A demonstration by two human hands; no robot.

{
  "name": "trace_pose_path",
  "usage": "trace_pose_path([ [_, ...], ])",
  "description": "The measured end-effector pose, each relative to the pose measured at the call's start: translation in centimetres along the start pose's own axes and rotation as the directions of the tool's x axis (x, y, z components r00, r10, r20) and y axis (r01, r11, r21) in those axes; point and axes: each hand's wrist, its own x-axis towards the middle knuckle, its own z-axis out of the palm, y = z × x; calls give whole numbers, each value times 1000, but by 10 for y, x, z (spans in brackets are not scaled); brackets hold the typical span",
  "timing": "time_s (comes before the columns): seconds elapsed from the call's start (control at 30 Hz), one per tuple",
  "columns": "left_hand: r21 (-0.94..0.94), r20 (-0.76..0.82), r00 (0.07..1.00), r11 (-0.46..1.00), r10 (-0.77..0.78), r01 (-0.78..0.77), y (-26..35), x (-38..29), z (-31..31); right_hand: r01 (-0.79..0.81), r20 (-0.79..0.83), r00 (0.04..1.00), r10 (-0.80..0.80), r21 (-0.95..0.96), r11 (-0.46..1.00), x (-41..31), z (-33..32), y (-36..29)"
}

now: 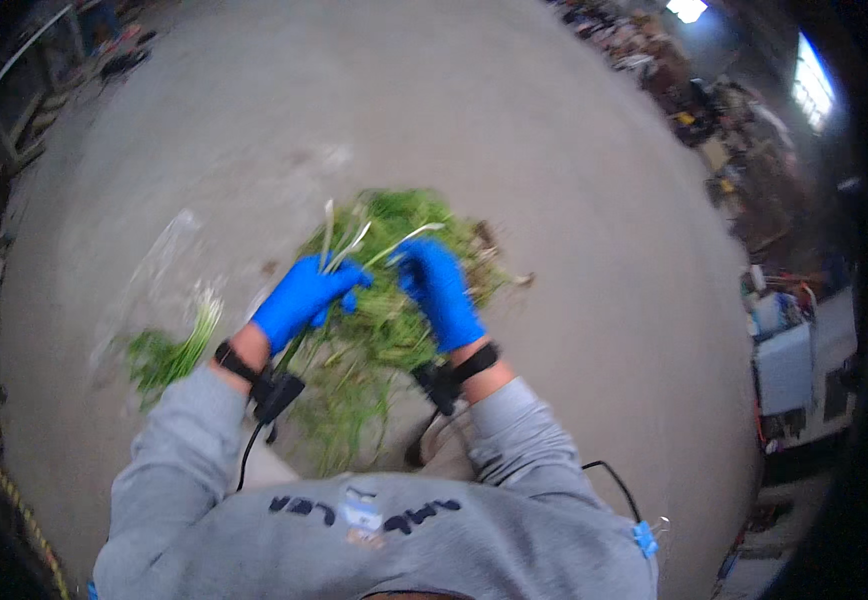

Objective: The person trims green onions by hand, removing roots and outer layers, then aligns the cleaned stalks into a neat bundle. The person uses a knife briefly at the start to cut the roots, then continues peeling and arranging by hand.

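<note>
My left hand (310, 296), in a blue glove, is closed around a few spring onions (327, 236) whose white ends point up and away from me. One pale stalk (415, 234) slants from beside the left hand past the fingers of my right hand (438, 292). That hand is blue-gloved too, with curled fingers; blur hides whether they pinch the stalk. Beneath both hands lies a loose heap of green stalks and leaves (396, 330), with brownish roots (490, 259) along its right side.
To the left, a bundle of spring onions (190, 341) with white ends together rests by clear plastic sheeting (153, 259). Grey concrete floor (591, 300) surrounds the heap. Piled clutter (749, 142) lines the far right. Loose greens (340, 420) lie between my feet.
</note>
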Motion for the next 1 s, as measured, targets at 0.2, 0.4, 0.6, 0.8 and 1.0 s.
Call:
trace_pose_path([
  [0.2,-93,10,1000,995,-22,23,-5,-1,-4,-48,-106,989,106,451,891,13,-20,-7],
  [0.4,-59,7,999,998,-35,35,-5,0,-1,236,-256,958,-127,459,857,17,-51,-5],
  [0.6,-76,-29,999,997,-35,33,-7,3,-4,-142,-347,919,187,151,978,13,-51,-35],
  [0.8,-82,3,999,996,-47,47,-9,8,-2,-63,-211,976,53,-40,997,5,-21,-31],
  [1.0,-51,38,995,994,-93,95,-8,6,8,-31,-161,987,21,-63,998,5,-8,-26],
])
